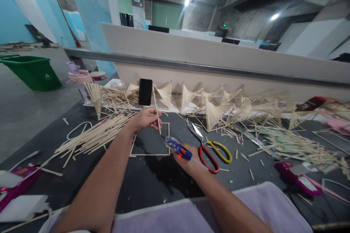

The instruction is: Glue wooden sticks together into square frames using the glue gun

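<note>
My left hand pinches a thin wooden stick, which stands tilted with its lower end just above the table. In my right hand is a blue glue gun with a small red light, its nozzle close to the stick's lower end. Below both hands lies a square frame of sticks on the dark tabletop; my left hand and arm cover part of it. Red-and-yellow-handled scissors lie spread beside my right hand.
A pile of loose sticks lies left. Behind stand several twisted stick models and a black phone. Cut sticks and a magenta device are at right. A green bin stands on the floor.
</note>
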{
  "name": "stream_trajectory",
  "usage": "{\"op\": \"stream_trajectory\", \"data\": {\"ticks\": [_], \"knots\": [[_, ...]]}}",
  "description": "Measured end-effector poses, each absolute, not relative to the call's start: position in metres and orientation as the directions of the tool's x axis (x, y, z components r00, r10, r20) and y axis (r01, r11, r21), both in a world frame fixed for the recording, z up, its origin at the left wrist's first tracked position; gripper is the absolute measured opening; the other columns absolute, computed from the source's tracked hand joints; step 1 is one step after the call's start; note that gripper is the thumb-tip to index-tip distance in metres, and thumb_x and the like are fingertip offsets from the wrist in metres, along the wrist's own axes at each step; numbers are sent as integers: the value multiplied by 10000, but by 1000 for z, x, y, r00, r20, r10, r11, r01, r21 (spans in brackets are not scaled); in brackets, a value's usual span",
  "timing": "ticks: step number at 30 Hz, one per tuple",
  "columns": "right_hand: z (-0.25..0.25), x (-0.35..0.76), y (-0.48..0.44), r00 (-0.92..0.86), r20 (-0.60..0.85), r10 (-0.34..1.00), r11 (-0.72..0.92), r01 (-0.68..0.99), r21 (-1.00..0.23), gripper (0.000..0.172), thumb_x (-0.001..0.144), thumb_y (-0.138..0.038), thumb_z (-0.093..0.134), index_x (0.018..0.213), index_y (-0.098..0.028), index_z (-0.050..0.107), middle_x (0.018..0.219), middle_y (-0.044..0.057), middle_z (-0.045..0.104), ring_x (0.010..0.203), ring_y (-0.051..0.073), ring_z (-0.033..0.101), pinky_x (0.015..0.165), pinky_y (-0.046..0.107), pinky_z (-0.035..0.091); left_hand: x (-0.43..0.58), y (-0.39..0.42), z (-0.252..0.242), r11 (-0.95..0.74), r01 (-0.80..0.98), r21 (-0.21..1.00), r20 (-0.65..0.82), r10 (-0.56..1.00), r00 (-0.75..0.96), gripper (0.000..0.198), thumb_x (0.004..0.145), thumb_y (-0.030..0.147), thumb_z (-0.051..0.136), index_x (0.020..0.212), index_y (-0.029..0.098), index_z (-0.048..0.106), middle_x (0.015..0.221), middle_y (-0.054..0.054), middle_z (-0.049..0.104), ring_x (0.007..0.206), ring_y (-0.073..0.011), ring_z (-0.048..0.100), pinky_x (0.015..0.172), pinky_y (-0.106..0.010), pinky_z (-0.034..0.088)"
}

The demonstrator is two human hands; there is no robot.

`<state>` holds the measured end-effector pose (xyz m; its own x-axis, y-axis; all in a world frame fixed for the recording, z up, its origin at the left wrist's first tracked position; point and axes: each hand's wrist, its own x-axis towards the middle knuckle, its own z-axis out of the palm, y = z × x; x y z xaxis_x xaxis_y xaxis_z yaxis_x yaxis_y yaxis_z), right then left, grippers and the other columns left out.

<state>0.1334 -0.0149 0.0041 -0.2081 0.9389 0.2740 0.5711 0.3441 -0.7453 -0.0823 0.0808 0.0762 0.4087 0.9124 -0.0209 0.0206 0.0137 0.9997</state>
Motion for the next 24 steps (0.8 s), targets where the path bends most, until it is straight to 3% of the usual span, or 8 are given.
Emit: {"op": "stream_trajectory", "data": {"ticks": [24], "knots": [[-3,136,-8,-217,263,940,341,596,-727,169,736,-252,515,590,-172,540,549,-5,530,516,117,484,503,223,355,-90,79,80,15,-8,1000,-10,884,468,220,791,317,584,920,165,490,730,-42,670,681,-173,672,590,-266,525]]}}
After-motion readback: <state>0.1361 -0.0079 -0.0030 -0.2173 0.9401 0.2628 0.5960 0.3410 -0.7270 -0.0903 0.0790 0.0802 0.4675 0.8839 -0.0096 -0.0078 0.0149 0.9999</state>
